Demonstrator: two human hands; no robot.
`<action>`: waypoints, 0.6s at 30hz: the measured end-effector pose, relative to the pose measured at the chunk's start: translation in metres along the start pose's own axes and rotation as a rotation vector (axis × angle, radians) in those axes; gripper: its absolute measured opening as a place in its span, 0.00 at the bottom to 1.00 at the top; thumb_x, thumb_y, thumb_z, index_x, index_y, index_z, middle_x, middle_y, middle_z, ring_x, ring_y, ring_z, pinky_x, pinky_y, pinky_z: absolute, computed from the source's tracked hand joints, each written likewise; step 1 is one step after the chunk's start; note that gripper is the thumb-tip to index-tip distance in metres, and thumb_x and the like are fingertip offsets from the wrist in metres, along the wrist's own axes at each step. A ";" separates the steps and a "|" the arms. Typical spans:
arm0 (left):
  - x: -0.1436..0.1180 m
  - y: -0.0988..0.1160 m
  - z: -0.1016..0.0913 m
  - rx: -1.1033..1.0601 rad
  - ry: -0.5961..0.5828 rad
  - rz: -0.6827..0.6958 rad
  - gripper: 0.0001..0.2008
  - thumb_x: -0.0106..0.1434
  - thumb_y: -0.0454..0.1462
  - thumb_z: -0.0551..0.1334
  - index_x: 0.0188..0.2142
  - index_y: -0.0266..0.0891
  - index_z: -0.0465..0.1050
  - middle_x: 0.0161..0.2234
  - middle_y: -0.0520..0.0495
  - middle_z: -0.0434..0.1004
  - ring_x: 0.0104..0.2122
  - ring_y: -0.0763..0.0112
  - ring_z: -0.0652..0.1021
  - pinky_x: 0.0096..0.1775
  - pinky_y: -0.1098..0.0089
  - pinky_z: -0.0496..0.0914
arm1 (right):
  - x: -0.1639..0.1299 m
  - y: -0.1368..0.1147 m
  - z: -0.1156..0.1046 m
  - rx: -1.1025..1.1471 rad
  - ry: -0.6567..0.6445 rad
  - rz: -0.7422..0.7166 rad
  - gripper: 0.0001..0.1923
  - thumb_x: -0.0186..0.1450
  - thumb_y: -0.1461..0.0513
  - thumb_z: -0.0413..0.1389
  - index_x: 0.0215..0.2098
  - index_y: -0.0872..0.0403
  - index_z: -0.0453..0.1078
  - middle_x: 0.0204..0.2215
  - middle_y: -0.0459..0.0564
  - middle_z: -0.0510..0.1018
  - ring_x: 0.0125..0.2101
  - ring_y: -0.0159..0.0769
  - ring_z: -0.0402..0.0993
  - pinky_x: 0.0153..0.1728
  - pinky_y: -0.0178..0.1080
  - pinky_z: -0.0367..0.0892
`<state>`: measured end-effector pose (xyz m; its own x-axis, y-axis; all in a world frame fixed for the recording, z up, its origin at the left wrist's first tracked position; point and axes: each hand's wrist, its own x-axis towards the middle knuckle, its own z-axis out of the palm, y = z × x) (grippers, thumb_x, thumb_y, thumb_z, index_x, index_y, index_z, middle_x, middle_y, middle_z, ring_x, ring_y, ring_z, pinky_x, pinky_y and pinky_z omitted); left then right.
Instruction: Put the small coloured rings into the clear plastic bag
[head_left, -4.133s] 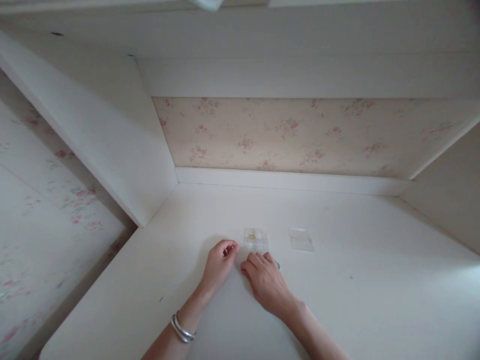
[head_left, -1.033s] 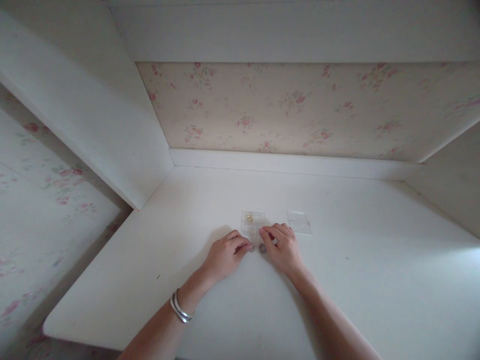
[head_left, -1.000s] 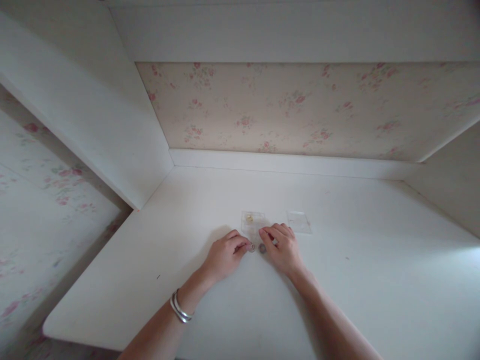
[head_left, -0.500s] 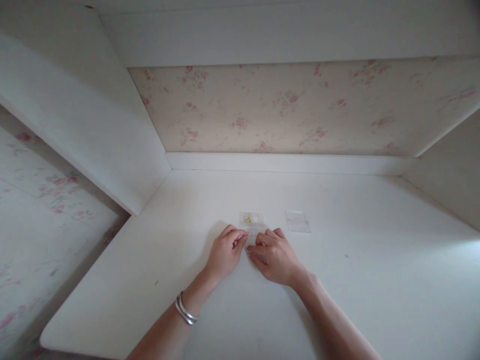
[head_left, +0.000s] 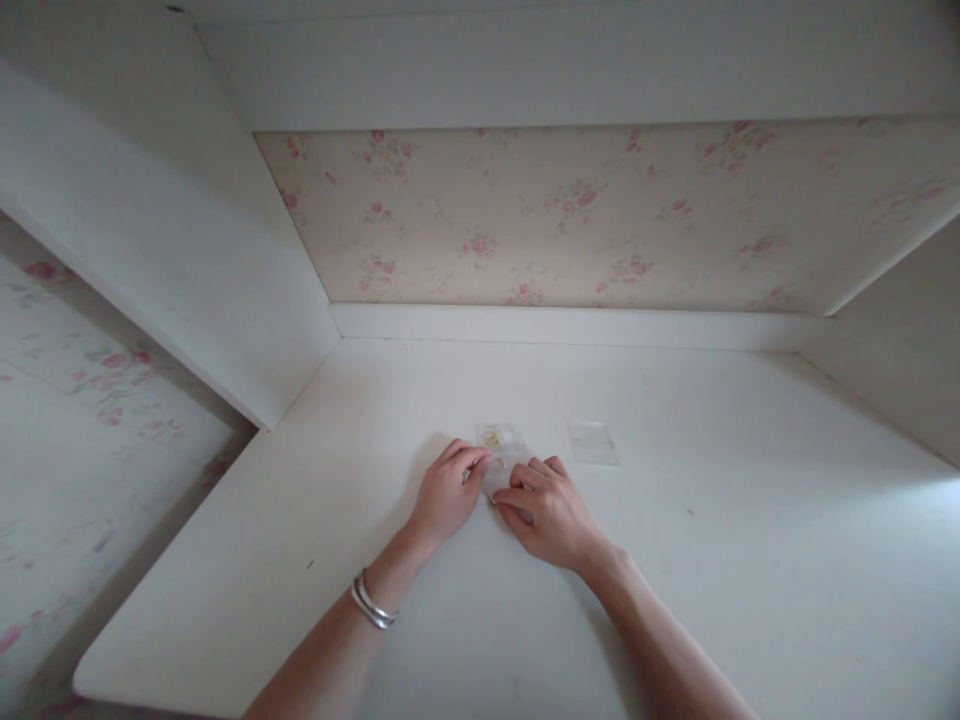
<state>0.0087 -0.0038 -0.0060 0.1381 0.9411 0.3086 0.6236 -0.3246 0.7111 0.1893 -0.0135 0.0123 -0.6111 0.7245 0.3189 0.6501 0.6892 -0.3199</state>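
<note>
Clear plastic bag (head_left: 501, 447), flat, pinched by hands

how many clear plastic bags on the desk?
2. One clear bag with a small yellowish item inside lies at the fingertips of both hands; an empty-looking clear bag lies apart to its right. More could be hidden under the hands.

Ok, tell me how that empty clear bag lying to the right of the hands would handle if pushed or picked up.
The clear plastic bag lies flat and see-through on the white desk, so it is probably very light and floppy. Pushed, it would likely slide or crumple. Its flatness may make lifting an edge fiddly.
</note>
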 end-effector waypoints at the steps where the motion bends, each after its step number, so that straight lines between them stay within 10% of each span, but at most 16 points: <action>1: -0.002 0.001 -0.002 0.009 0.000 -0.003 0.13 0.68 0.40 0.52 0.41 0.41 0.74 0.37 0.48 0.73 0.35 0.72 0.74 0.38 0.72 0.70 | 0.000 0.000 0.000 0.002 0.013 -0.003 0.10 0.65 0.63 0.52 0.34 0.48 0.76 0.28 0.47 0.71 0.33 0.33 0.63 0.38 0.39 0.49; 18: -0.024 0.016 -0.013 0.404 -0.340 0.189 0.10 0.66 0.41 0.53 0.42 0.47 0.73 0.39 0.50 0.71 0.32 0.72 0.75 0.35 0.72 0.70 | 0.004 0.013 0.012 -0.044 0.264 0.229 0.11 0.69 0.60 0.49 0.41 0.48 0.74 0.28 0.47 0.68 0.32 0.32 0.65 0.37 0.38 0.50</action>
<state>0.0050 -0.0323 0.0065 0.4745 0.8693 0.1382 0.7999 -0.4914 0.3444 0.1899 -0.0012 -0.0008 -0.3133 0.8280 0.4650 0.7790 0.5041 -0.3728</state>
